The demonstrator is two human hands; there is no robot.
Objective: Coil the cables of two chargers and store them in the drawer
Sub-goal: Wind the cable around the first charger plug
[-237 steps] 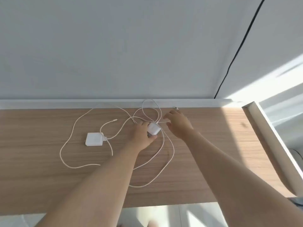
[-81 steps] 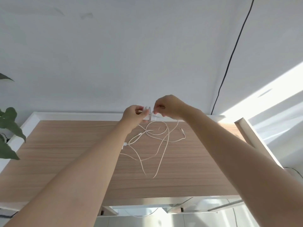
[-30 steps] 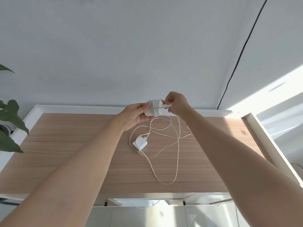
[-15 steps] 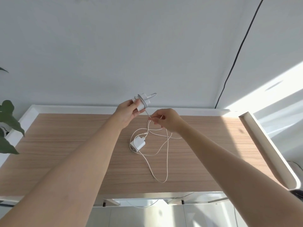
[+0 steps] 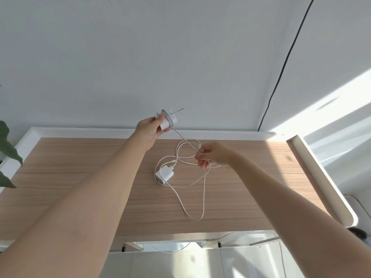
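Note:
My left hand [image 5: 148, 128] holds a small white charger [image 5: 167, 118] up above the far edge of the desk, prongs pointing right, with a couple of turns of cable wound around its body. Its white cable [image 5: 181, 137] runs taut down to my right hand [image 5: 208, 155], which pinches it above the desk. From there the cable hangs in a long loop [image 5: 203, 197] lying on the wood. A second white charger [image 5: 164, 173] lies flat on the desk between my arms, its own thin cable looped around it. No drawer front is clearly visible.
The wooden desk [image 5: 80, 177] has a raised white rim [image 5: 313, 163] at the back and right. A black cord [image 5: 281, 63] runs down the wall. Plant leaves [image 5: 8, 149] poke in at the left. Below the front edge, metal rails [image 5: 220, 240] show.
Since a second ago my right hand has left the charger, dropped toward the desk and slid along the cable. My left hand lifted the charger slightly; the hanging loop shortened.

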